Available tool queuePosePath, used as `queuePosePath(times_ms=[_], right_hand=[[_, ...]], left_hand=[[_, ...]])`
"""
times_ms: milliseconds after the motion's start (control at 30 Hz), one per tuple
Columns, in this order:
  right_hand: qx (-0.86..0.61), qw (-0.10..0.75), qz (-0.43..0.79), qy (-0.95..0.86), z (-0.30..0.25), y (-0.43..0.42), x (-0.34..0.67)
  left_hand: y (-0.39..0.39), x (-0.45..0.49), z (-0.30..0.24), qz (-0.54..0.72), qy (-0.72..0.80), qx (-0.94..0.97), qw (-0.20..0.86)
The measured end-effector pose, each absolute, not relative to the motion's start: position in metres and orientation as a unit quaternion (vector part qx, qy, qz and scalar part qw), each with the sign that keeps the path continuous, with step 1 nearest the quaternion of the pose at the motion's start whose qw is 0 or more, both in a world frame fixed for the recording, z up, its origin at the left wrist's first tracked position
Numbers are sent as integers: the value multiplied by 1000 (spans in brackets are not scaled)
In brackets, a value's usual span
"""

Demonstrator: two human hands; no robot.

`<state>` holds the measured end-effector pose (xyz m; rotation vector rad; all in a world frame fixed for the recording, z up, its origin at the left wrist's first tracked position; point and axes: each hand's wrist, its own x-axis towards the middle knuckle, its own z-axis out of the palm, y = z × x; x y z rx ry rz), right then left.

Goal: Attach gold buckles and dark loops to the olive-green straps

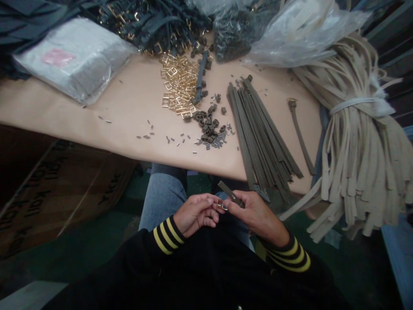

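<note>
Above the lap, the left hand [196,211] is pinching a small gold metal buckle [222,205] while the right hand [258,214] is gripping a narrow olive textured strap [230,193] at it, just below the edge of the paper-covered bench [129,103], where loose gold buckles [179,84] and stiff dark straps [261,133] are lying in heaps.

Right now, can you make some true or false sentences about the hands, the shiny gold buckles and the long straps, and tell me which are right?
1. The right hand grips a dark olive strap. True.
2. The pile of shiny gold metal buckles lies on the floor. False: it lies on a peach paper-covered table.
3. The long beige straps are tied in a bundle. True.
4. The left hand wears a blue glove. False: it is bare, with a black sleeve striped yellow at the wrist.
</note>
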<state>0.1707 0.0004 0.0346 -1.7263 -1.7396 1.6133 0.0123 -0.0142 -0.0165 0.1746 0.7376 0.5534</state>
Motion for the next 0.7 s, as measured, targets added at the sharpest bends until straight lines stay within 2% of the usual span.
queuePosePath(times_ms=[433,600,700], right_hand=[[-582,93,544,-597,31,-4,171],[-577,151,616,-515,25,-16,182],[-550,142,654,-499,21,-22,187]], left_hand=[[-17,12,-12,259,381,119,880],[-14,9,-6,285,374,116,875],[-13,9,-5,295,376,116,871]])
